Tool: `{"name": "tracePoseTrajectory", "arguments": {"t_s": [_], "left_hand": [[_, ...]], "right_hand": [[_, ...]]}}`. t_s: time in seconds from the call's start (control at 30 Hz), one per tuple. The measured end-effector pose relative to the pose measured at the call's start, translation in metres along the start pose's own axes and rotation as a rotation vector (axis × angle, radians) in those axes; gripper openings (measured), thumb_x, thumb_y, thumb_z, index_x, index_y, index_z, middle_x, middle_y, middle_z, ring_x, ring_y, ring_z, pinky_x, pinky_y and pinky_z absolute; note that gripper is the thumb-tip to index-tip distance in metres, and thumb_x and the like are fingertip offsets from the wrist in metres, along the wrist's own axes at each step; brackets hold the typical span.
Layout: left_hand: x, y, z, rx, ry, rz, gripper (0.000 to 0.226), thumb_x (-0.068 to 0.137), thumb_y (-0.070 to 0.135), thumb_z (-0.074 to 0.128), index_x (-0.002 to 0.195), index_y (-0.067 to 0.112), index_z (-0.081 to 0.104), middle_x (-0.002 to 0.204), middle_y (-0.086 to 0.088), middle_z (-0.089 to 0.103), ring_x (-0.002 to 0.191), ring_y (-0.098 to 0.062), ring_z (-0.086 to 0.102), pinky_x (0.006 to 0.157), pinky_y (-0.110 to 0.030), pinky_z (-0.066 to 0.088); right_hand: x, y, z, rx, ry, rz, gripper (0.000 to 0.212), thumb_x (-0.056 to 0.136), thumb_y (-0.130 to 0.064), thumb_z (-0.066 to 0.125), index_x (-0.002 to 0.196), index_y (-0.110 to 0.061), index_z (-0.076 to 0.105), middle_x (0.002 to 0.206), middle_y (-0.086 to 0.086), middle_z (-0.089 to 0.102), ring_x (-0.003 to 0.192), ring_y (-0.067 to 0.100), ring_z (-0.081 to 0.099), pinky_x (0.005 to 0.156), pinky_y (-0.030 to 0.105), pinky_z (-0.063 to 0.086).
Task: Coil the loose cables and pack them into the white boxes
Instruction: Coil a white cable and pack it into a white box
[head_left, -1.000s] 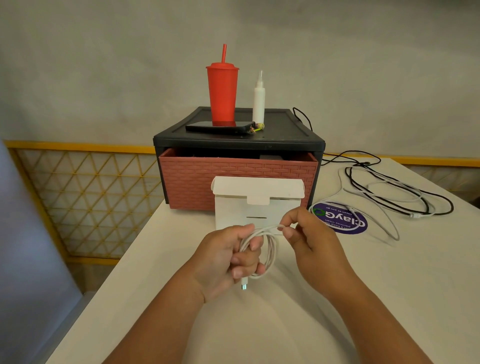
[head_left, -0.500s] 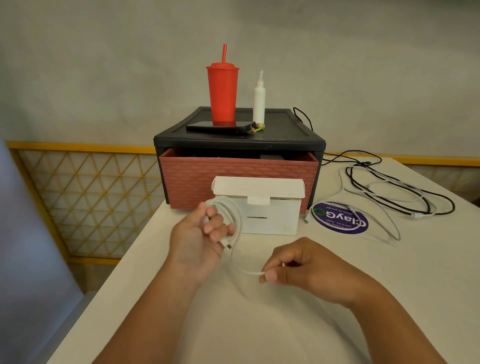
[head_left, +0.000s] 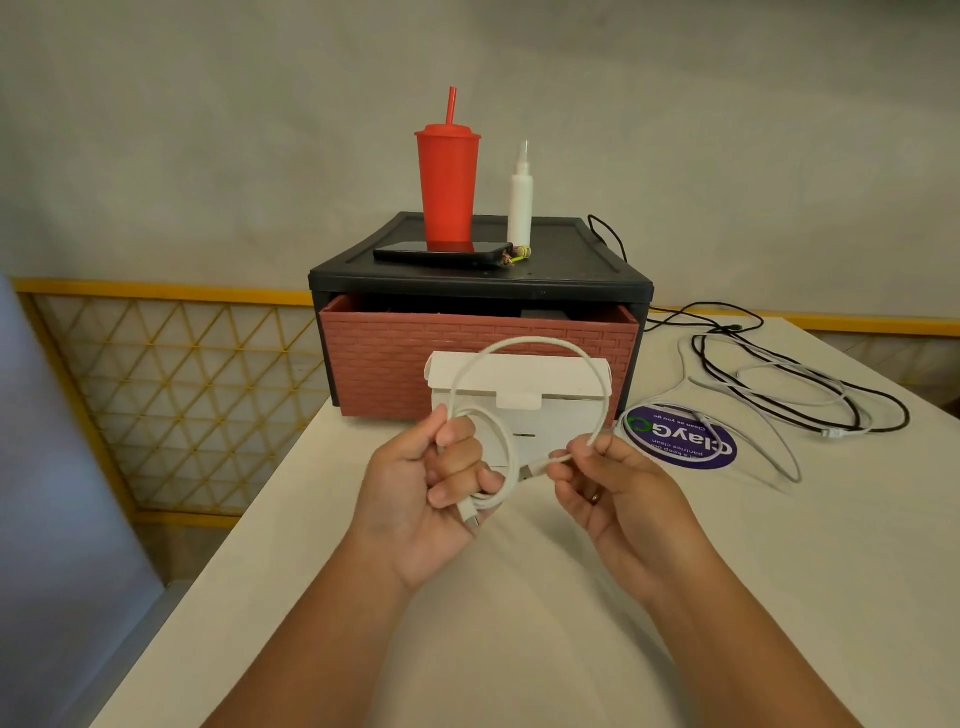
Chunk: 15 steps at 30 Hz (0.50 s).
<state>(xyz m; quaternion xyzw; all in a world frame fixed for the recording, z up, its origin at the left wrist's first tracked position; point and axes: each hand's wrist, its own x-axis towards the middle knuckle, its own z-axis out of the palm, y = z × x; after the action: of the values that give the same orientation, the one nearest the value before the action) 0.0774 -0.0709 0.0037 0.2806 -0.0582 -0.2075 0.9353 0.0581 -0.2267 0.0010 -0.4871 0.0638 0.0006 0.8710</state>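
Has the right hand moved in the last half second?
Yes. The right hand, pinching the white cable, has moved up the picture, away from the person, toward the white box.

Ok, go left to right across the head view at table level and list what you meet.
Left hand gripping the coiled white cable → right hand pinching its free end → purple sticker → loose cables, black and white. The white box overlaps the hands, so it is left out.
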Motion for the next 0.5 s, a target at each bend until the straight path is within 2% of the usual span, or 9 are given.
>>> {"name": "tracePoseTrajectory", "arguments": {"t_s": [0.1, 0.2, 0.37, 0.5], "left_hand": [[0.000, -0.008, 0.004, 0.045, -0.014, -0.063, 0.035, 0.081, 0.031, 0.045, 0.050, 0.016, 0.046, 0.037, 0.007, 0.026, 0.025, -0.005, 0.025, 0.049, -0.018, 0.047], [-0.001, -0.014, 0.006, 0.077, -0.014, -0.105, 0.035, 0.082, 0.031, 0.046, 0.051, 0.015, 0.046, 0.037, 0.007, 0.025, 0.026, -0.005, 0.025, 0.049, -0.019, 0.047], [-0.001, -0.016, 0.007, 0.118, -0.046, -0.142, 0.035, 0.083, 0.032, 0.045, 0.053, 0.015, 0.046, 0.036, 0.007, 0.026, 0.025, -0.004, 0.026, 0.047, -0.019, 0.046], [-0.002, -0.019, 0.010, 0.216, 0.003, -0.122, 0.033, 0.082, 0.033, 0.047, 0.056, 0.014, 0.041, 0.038, 0.006, 0.022, 0.025, -0.005, 0.030, 0.044, -0.020, 0.045]], "right_hand": [[0.002, -0.001, 0.000, 0.249, 0.021, 0.082, 0.018, 0.092, 0.000, 0.047, 0.076, -0.004, 0.054, 0.055, 0.007, 0.064, 0.047, 0.008, 0.062, 0.047, 0.016, 0.053], [0.002, 0.001, -0.001, 0.318, 0.006, 0.188, 0.015, 0.090, 0.001, 0.047, 0.077, -0.001, 0.055, 0.053, 0.009, 0.060, 0.043, 0.009, 0.059, 0.043, 0.017, 0.051], [0.002, 0.007, -0.002, 0.153, -0.059, 0.294, 0.012, 0.088, -0.001, 0.050, 0.083, -0.002, 0.061, 0.054, 0.005, 0.056, 0.039, 0.007, 0.052, 0.037, 0.014, 0.045], [-0.004, 0.008, 0.005, 0.062, -0.224, 0.303, 0.023, 0.075, -0.003, 0.053, 0.092, 0.001, 0.068, 0.059, 0.007, 0.058, 0.045, 0.011, 0.054, 0.045, 0.019, 0.050]]}}
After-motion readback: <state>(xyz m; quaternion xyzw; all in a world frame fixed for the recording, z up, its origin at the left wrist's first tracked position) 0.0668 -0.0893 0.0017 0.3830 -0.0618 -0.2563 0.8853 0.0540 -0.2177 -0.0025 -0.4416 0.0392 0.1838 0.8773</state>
